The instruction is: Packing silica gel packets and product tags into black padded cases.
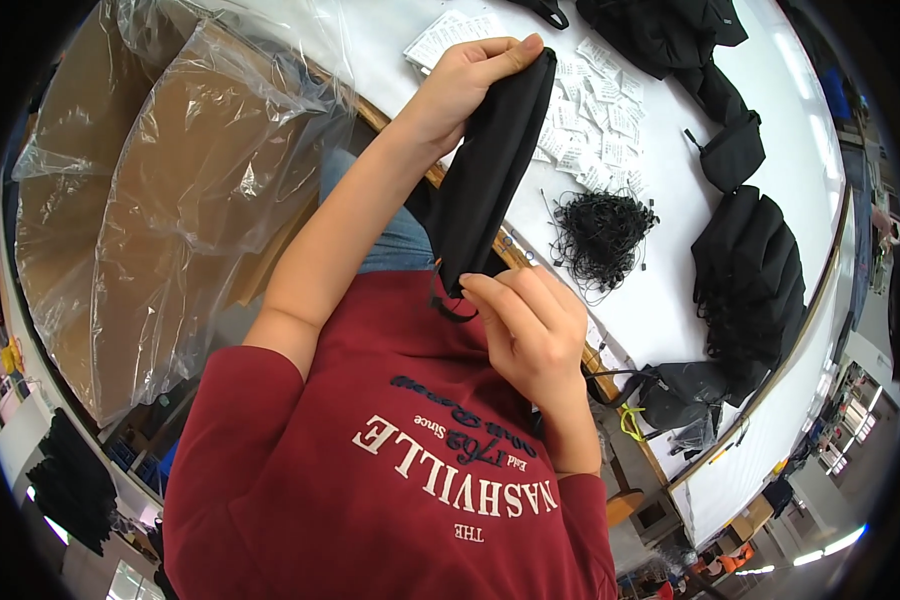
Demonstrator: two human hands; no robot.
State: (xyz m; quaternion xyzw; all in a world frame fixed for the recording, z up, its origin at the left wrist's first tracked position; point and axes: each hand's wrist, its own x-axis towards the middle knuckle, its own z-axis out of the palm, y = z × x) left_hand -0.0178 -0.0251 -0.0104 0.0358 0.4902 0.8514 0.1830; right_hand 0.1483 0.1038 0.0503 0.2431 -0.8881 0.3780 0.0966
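Note:
A long, narrow black fabric pouch (493, 150) is stretched between my two hands, above the table's near edge and in front of my body. My left hand (470, 85) is closed on its far end, with the thumb pressed along the top. At the near end, my right hand (532, 325) pinches a corner between thumb and fingers. A thin black loop hangs below that corner. Beyond the pouch, many small white printed tags (595, 110) lie scattered on the white table (660, 290). A tangled heap of thin black tag cords (602, 238) lies nearer to my right hand.
Black pouches (750, 260) and other black fabric pieces (660, 35) line the table's far and right sides. A dark bundle with a yellow-green tie (632, 422) sits by the near right edge. Large brown sheets under clear plastic (190, 200) stand at my left.

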